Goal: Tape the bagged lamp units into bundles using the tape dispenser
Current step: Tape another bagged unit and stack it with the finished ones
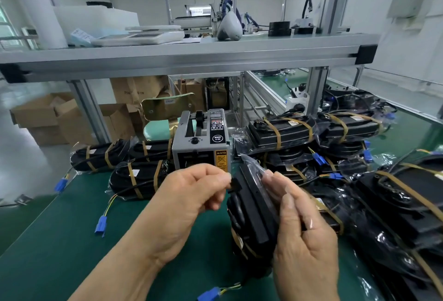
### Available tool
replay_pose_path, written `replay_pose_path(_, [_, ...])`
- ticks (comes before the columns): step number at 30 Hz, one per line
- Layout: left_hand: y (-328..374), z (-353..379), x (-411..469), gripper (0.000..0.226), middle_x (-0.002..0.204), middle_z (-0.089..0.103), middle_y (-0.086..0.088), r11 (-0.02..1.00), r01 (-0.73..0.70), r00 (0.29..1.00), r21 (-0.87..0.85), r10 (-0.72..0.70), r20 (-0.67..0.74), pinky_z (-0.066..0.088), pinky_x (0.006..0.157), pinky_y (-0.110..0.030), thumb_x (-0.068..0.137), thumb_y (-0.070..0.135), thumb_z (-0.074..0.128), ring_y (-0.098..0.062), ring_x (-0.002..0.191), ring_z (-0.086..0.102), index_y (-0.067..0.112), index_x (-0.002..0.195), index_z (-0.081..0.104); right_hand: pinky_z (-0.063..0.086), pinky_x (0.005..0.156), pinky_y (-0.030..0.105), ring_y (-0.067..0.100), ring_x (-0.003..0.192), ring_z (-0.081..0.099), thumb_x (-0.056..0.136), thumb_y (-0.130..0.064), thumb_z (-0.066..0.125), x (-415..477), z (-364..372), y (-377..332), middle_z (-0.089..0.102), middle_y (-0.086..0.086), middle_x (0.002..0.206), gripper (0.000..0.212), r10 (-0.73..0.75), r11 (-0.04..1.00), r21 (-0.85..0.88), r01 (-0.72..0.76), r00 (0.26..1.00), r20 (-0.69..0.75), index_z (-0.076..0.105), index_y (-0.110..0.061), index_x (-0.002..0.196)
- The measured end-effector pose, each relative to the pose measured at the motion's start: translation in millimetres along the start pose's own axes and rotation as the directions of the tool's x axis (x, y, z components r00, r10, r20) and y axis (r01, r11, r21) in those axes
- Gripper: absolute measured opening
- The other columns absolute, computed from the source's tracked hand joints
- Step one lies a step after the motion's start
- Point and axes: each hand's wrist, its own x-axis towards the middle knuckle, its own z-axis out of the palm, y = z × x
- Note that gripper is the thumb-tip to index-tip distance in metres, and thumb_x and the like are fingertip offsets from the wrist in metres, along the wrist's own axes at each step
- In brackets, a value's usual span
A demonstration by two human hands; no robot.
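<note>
You held one bagged lamp unit on its edge at the near centre of the green table, just in front of the tape dispenser; whether its lower end rested on the surface could not be told. Your right hand gripped the unit from its right side, fingers curled over the clear bag and the thumb pressed along the near face. Your left hand was drawn narrow, thumb and fingers pinching a small dark tab at the unit's upper left edge. It could not be determined whether that tab was tape or part of the unit. A blue connector on yellow and green leads trailed from the unit's lower end. The dispenser stood upright at the table's middle, its caution label facing you. Taped bundles with tan bands lay to its left, one with its own blue plug lying on the table. Further banded units were stacked in a heap on the right, reaching the table's near right corner. An aluminium shelf spanned overhead, and cardboard boxes sat on the floor beyond.
</note>
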Motion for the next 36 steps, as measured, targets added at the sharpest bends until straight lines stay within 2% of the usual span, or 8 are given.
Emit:
replay_pose_path(4, [6,11,0,0.017,0.071,0.059,0.001,0.974,-0.009,1.000,0.225,0.013,-0.016,0.044,0.071,-0.023,0.071,0.035,0.072,-0.008,0.069,0.050,0.018,0.069,0.069,0.051,0.102,0.036,0.008,0.115,0.066,0.097,-0.032,0.044,1,2,4,0.072,-0.015,0.117,0.034,0.015,1.000,0.020,-0.016,1.000,0.014,0.066,-0.042,0.120])
replay_pose_path(7, [3,12,5,0.023,0.074,0.065,-0.004,0.967,0.025,1.000,0.252,-0.024,-0.008,0.045,0.077,-0.028,0.073,0.033,0.075,-0.012,0.071,0.055,0.011,0.073,0.069,0.052,0.098,0.028,0.006,0.115,0.066,0.097,-0.031,0.043,0,2,3,0.072,-0.015,0.117,0.035,0.003,1.000,0.027,-0.004,1.000,0.025,0.066,-0.042,0.120])
replay_pose_path(10, [-1,12,9,0.013,0.072,0.070,-0.007,0.965,0.033,0.999,0.260,-0.031,-0.011,0.049,0.076,-0.029,0.080,0.021,0.079,-0.014,0.069,0.062,0.014,0.071,0.072,0.052,0.096,0.023,0.008,0.114,0.067,0.097,-0.031,0.043,-1,3,3,0.072,-0.015,0.117,0.034,-0.006,1.000,0.028,0.005,1.000,0.031,0.065,-0.042,0.121])
replay_pose_path(15, [-4,12,11,0.014,0.067,0.069,-0.014,0.963,0.037,0.999,0.269,-0.032,-0.025,0.052,0.073,-0.037,0.082,0.017,0.077,-0.021,0.063,0.063,0.013,0.069,0.073,0.053,0.100,0.035,0.010,0.115,0.067,0.098,-0.034,0.043,-3,3,3,0.072,-0.015,0.117,0.033,-0.021,1.000,-0.002,0.021,0.999,0.039,0.065,-0.043,0.122])
replay_pose_path(19, [-6,13,10,0.015,0.066,0.069,-0.014,0.959,0.033,0.998,0.280,-0.019,-0.053,0.052,0.071,-0.038,0.082,0.017,0.078,-0.020,0.060,0.062,0.014,0.068,0.073,0.054,0.097,0.031,0.008,0.114,0.067,0.098,-0.034,0.043,-4,4,4,0.072,-0.016,0.117,0.034,-0.020,1.000,-0.008,0.021,0.999,0.041,0.064,-0.043,0.123])
replay_pose_path(25, [-9,17,9,0.016,0.070,0.058,-0.035,0.947,0.010,0.994,0.321,0.026,-0.108,0.048,0.062,-0.036,0.078,0.021,0.079,-0.024,0.058,0.053,0.011,0.068,0.071,0.051,0.093,0.019,0.006,0.112,0.067,0.097,-0.035,0.043,-4,5,2,0.072,-0.019,0.115,0.034,-0.044,0.999,-0.019,0.044,0.999,0.029,0.065,-0.038,0.123])
replay_pose_path(31, [-14,18,4,0.017,0.046,0.043,0.013,0.899,-0.023,0.986,0.437,0.094,-0.141,0.038,0.051,-0.016,0.074,0.036,0.080,-0.005,0.046,0.041,0.023,0.070,0.071,0.053,0.097,0.030,0.007,0.113,0.067,0.097,-0.034,0.044,-5,5,2,0.072,-0.019,0.115,0.034,-0.032,0.999,-0.032,0.033,0.998,0.045,0.064,-0.043,0.123])
replay_pose_path(36, [-24,19,6,0.030,0.054,0.046,0.016,0.887,0.000,0.968,0.462,0.117,-0.223,0.040,0.053,-0.021,0.059,0.060,0.068,-0.001,0.049,0.043,0.039,0.081,0.063,0.051,0.099,0.041,0.012,0.114,0.067,0.098,-0.033,0.043,-5,3,2,0.073,-0.013,0.117,0.034,-0.014,0.999,-0.034,0.015,0.999,0.038,0.066,-0.041,0.121])
